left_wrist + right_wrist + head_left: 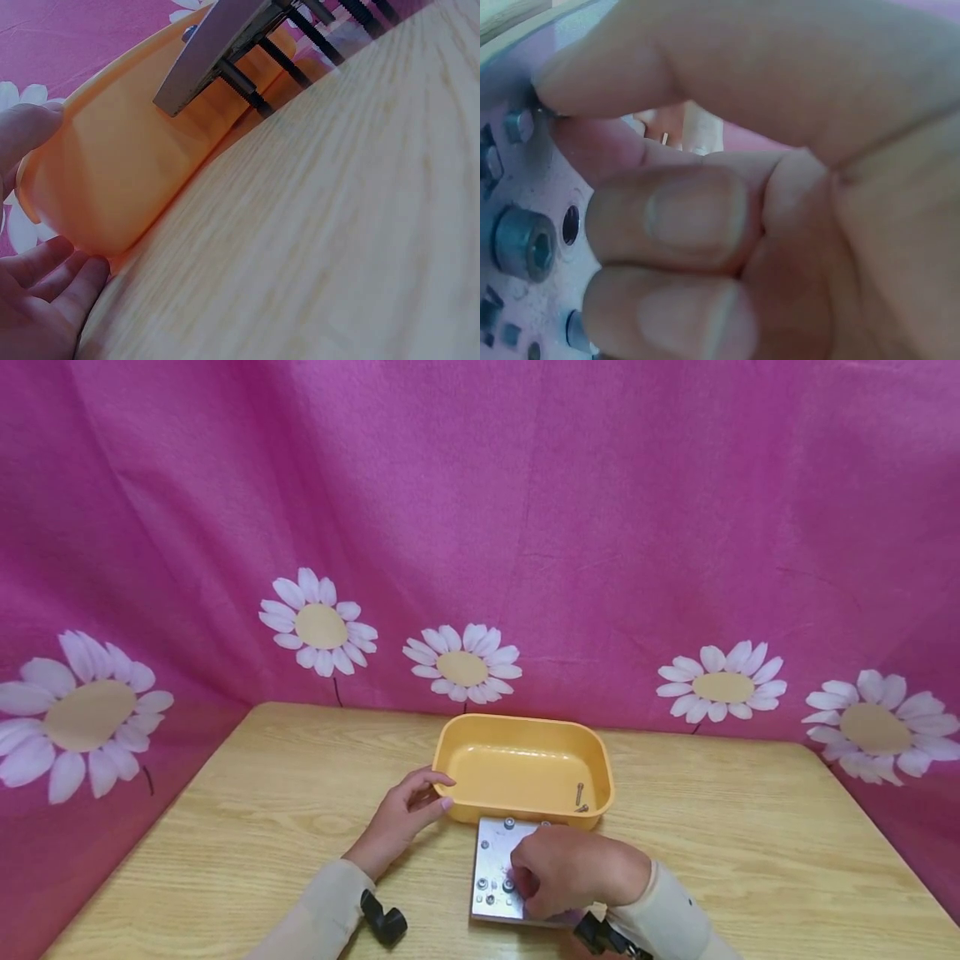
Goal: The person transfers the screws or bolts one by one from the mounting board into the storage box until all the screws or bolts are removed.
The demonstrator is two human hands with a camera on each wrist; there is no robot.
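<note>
Presumably steadying the tray [525, 720], my left hand [401, 814] rests wide at its eight o'clock while my right hand [573, 868] pinches some hidden part on the plate [495, 857] at six.

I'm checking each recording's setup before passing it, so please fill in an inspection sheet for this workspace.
Surface: wood-grain table.
Job's things: metal plate with bolts through it, threads projecting underneath; yellow tub beyond it, two loose screws inside near its right end.
Clutter: nothing seen.
Left hand: holds the tub's near left corner.
Right hand: thumb and forefinger pinch a small part at the plate, mostly hidden.
Cables: nothing seen for certain; a black fitting sits at each wrist.
Surroundings: magenta cloth with large white daisies, behind and at both sides.
</note>
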